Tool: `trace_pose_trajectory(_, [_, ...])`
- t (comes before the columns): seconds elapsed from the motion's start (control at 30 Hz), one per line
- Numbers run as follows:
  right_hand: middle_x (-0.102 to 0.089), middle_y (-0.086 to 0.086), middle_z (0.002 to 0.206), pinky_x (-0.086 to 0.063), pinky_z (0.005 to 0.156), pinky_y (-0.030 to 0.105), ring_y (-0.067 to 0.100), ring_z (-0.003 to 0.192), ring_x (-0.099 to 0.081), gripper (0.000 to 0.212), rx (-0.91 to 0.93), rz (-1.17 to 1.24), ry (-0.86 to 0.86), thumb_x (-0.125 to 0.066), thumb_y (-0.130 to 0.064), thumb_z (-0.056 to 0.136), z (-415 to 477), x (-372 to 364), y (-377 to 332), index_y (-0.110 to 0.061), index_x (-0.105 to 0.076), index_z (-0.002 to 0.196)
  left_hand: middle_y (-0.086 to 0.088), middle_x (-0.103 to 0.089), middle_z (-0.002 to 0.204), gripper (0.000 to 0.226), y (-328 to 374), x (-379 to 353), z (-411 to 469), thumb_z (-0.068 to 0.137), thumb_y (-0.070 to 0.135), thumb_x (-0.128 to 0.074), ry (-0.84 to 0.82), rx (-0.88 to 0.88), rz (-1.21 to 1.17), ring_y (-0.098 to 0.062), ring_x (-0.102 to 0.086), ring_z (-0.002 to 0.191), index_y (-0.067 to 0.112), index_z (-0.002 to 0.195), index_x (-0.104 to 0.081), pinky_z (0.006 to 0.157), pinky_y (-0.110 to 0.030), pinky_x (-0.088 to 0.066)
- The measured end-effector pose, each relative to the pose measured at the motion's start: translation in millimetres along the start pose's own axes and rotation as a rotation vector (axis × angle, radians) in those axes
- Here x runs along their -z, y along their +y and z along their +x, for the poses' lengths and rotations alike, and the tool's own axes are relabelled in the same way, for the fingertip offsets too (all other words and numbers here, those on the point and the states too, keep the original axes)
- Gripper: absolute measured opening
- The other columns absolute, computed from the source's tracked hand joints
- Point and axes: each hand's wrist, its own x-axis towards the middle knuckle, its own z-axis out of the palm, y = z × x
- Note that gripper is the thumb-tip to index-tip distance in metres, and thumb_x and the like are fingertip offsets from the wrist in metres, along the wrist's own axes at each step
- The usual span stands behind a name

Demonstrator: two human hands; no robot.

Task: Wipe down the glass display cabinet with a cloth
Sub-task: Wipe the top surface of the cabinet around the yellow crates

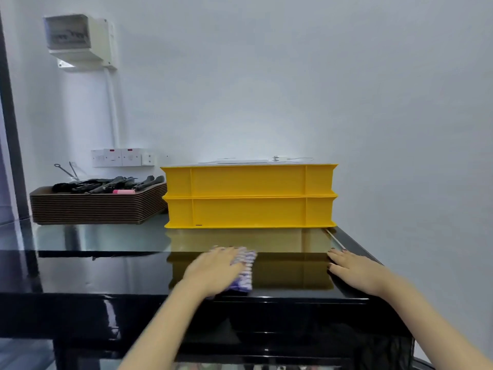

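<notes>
head view, forward-down, close over cabinet top (106, 265)

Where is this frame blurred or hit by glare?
Head view: the left hand and cloth are smeared by motion, the right hand is sharper; the glass top mirrors the yellow crates; a bright patch washes out the wall above them; the wide lens bends the dark frame at the left.

A glossy black display cabinet with a glass top (106, 271) carries two stacked yellow plastic crates (249, 196) at the back. A stack of brown ridged trays (93, 209) sits just beside them on the left. Near the front edge a purple-and-white patterned cloth (246, 265) lies under the flat left hand (213, 271). The right hand (354, 271) rests flat, apart.
</notes>
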Motion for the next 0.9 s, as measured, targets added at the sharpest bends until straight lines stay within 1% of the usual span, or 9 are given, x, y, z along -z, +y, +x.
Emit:
trace_pose_trajectory(0.13, [-0.009, -0.005, 0.159, -0.011, 0.118, 0.036, 0.013, 0.146, -0.008, 0.055, 0.002, 0.007, 0.020, -0.019, -0.044, 0.101, 1, -2, 2, -0.023, -0.014, 0.151, 0.007, -0.027, 0.154, 0.049, -92, 17, 17, 0.097, 0.037, -0.020, 0.006, 0.359, 0.143, -0.018, -0.028, 0.137, 0.030, 0.145, -0.028, 0.109, -0.050, -0.018])
trace_pose_trajectory(0.2, [-0.009, -0.006, 0.159, -0.010, 0.117, 0.037, 0.013, 0.146, -0.009, 0.054, 0.010, 0.021, 0.019, -0.019, -0.045, 0.101, 1, -3, 1, -0.025, -0.015, 0.151, 0.002, -0.031, 0.152, 0.049, -105, 18, 40, 0.097, 0.036, -0.021, 0.009, 0.496, 0.137, -0.021, -0.030, 0.137, 0.026, 0.143, -0.032, 0.109, -0.050, -0.018])
trace_pose_trajectory(0.27, [-0.009, -0.007, 0.159, -0.010, 0.117, 0.036, 0.012, 0.146, -0.008, 0.054, 0.012, 0.038, 0.009, -0.020, -0.045, 0.101, 0, -1, 1, -0.027, -0.015, 0.151, -0.004, -0.040, 0.147, 0.047, -85, 15, 65, 0.094, 0.034, -0.025, 0.024, 0.543, 0.134, -0.024, -0.037, 0.132, 0.022, 0.135, -0.043, 0.106, -0.044, -0.025])
trace_pose_trajectory(0.33, [-0.008, -0.009, 0.159, -0.009, 0.117, 0.035, 0.010, 0.146, -0.007, 0.054, 0.011, 0.061, -0.005, -0.022, -0.047, 0.100, 0, 4, 0, -0.029, -0.014, 0.151, -0.007, -0.038, 0.147, 0.045, -41, 6, 95, 0.095, 0.027, -0.025, -0.001, 0.462, 0.139, -0.027, -0.037, 0.131, 0.017, 0.134, -0.046, 0.105, -0.041, -0.027])
trace_pose_trajectory(0.5, [-0.005, -0.010, 0.159, -0.008, 0.118, 0.036, 0.011, 0.146, -0.006, 0.055, 0.000, 0.069, -0.052, -0.023, -0.049, 0.100, -1, 12, -3, -0.031, -0.010, 0.151, -0.011, -0.039, 0.146, 0.045, 84, -14, 130, 0.096, 0.029, -0.027, -0.020, -0.019, 0.051, -0.028, -0.036, 0.133, 0.015, 0.137, -0.040, 0.108, -0.039, -0.026])
trace_pose_trajectory(0.57, [-0.004, -0.010, 0.159, -0.007, 0.118, 0.036, 0.010, 0.146, -0.004, 0.055, -0.001, 0.068, -0.058, -0.022, -0.049, 0.100, -3, 14, -3, -0.031, -0.010, 0.151, -0.006, -0.029, 0.152, 0.051, 96, -19, 116, 0.097, 0.037, -0.026, -0.090, -0.204, -0.033, -0.024, -0.024, 0.140, 0.023, 0.146, -0.027, 0.111, -0.035, -0.019])
trace_pose_trajectory(0.67, [-0.003, -0.010, 0.159, -0.006, 0.118, 0.036, 0.010, 0.146, -0.003, 0.055, -0.002, 0.061, -0.060, -0.021, -0.049, 0.100, -6, 13, -5, -0.030, -0.009, 0.151, 0.005, -0.016, 0.157, 0.056, 56, -18, 94, 0.096, 0.047, -0.025, -0.143, -0.281, -0.091, -0.014, -0.010, 0.144, 0.034, 0.149, -0.013, 0.114, -0.032, -0.010])
trace_pose_trajectory(0.77, [-0.002, -0.011, 0.159, -0.005, 0.118, 0.037, 0.009, 0.146, -0.002, 0.055, -0.003, 0.054, -0.055, -0.021, -0.048, 0.101, -6, 11, -5, -0.029, -0.010, 0.151, 0.010, -0.010, 0.157, 0.052, -10, -6, 92, 0.101, 0.040, -0.025, -0.124, -0.101, -0.066, -0.009, -0.005, 0.144, 0.034, 0.150, -0.010, 0.113, -0.025, -0.005])
trace_pose_trajectory(0.9, [-0.003, -0.011, 0.159, -0.005, 0.118, 0.039, 0.012, 0.146, -0.002, 0.055, -0.019, 0.027, -0.072, -0.021, -0.048, 0.101, 0, 12, -7, -0.030, -0.009, 0.151, 0.002, -0.016, 0.157, 0.053, -31, -6, 113, 0.100, 0.037, -0.022, -0.035, 0.266, 0.043, -0.019, -0.015, 0.144, 0.024, 0.151, -0.015, 0.114, -0.035, -0.014])
